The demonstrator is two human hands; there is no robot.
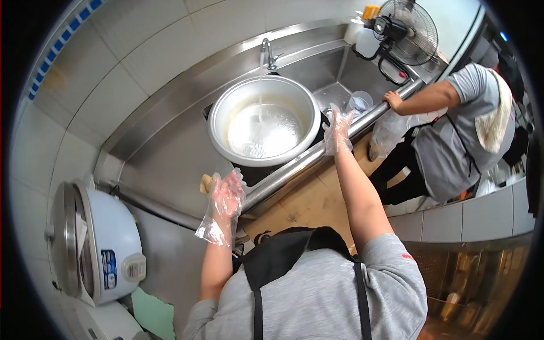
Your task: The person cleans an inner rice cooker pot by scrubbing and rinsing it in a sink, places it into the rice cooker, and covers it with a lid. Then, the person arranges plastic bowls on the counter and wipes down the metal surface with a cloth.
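A large round metal pot [309, 122] sits over the sink, with water running into it from the tap [267, 48]. My left hand [228, 195], in a clear plastic glove, is below the pot's near left side, palm up with its fingers apart and nothing in it. Beside it on the steel counter lies a yellowish sponge-like piece [205, 183]. My right hand [339, 127], gloved the same way, is raised at the pot's right side near the sink's front edge, fingers extended and holding nothing that shows.
At the left stands a large rice cooker [122, 243]. A fan [405, 31] and white bottles [354, 28] are at the sink's far right corner. A clear container [360, 102] lies in the basin. Another person [453, 141] stands at the right, one hand on the sink edge.
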